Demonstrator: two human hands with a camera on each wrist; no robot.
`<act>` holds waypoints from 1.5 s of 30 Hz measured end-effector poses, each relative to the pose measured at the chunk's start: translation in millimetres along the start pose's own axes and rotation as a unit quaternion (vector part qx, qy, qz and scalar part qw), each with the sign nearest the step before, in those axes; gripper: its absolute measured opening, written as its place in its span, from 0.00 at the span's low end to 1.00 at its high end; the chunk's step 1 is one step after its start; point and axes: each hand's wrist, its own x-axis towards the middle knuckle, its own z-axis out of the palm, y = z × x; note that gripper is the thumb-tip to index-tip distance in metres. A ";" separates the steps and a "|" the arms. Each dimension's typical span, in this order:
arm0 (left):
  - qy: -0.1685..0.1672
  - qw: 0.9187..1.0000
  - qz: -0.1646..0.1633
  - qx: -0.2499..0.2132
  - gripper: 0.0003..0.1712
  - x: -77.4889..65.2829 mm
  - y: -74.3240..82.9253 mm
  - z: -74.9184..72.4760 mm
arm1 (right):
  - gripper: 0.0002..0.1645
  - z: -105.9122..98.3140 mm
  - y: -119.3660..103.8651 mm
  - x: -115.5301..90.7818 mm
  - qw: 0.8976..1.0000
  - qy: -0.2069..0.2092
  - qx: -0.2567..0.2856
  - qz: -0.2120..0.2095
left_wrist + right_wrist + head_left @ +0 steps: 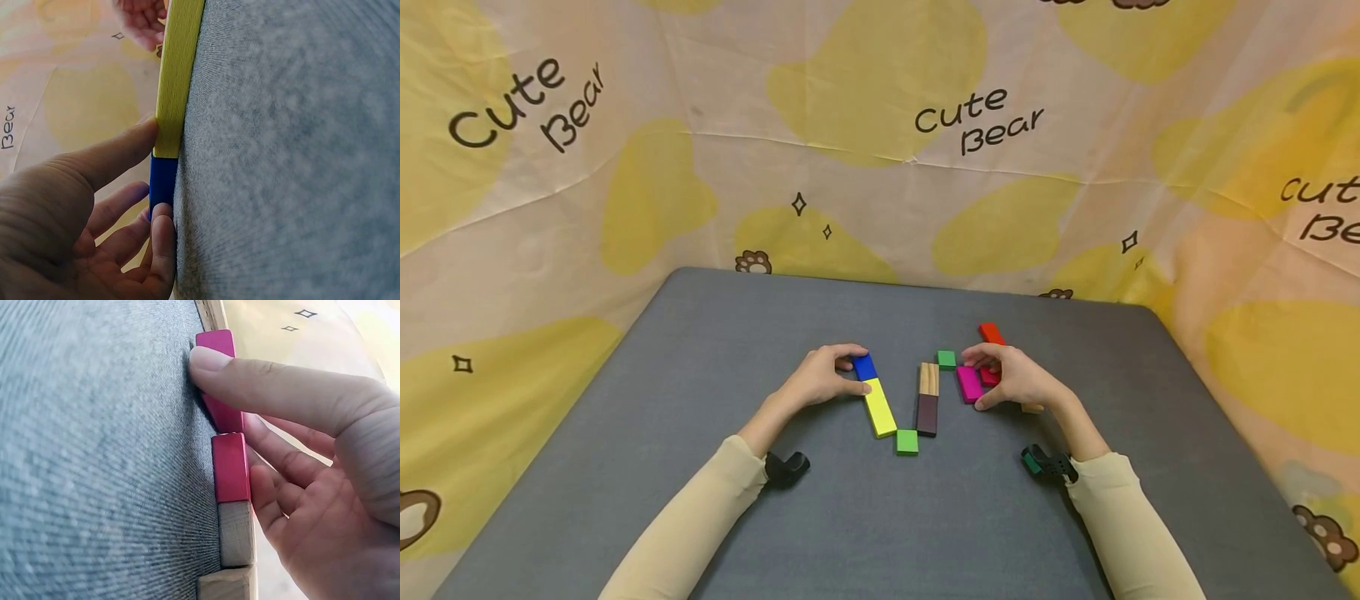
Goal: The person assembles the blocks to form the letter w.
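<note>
In the head view my left hand (820, 377) is at a blue block (865, 367), which lies end to end with a yellow block (880, 408). Its thumb presses near the joint between them, and the fingers curl at the blue block's far end. My right hand (1021, 377) pinches a magenta block (967, 385) with thumb and fingers. The right wrist view has the thumb across this magenta block (215, 340), low over the table. A crimson block (231, 465) sits right beside it, followed by a plain wooden block (237, 534).
Between the hands, a natural wood block (928, 378) adjoins a dark brown block (927, 415). One green block (907, 442) lies near the yellow block's end, another green block (946, 360) farther back. A red block (991, 333) lies behind the right hand on the grey table (865, 533).
</note>
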 end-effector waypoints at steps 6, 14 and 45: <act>-0.001 1.000 0.003 0.003 0.36 -0.4 0.9 -0.5 | 0.46 3.7 26.0 6.6 1.000 0.010 -0.004 -0.006; -0.001 1.000 0.002 -0.002 0.36 -0.7 1.1 0.9 | 0.47 2.6 28.6 5.6 1.000 0.007 -0.004 -0.008; -0.002 1.000 -0.003 0.000 0.36 -1.3 2.2 -0.7 | 0.45 -0.6 27.7 8.3 1.000 0.001 -0.005 -0.009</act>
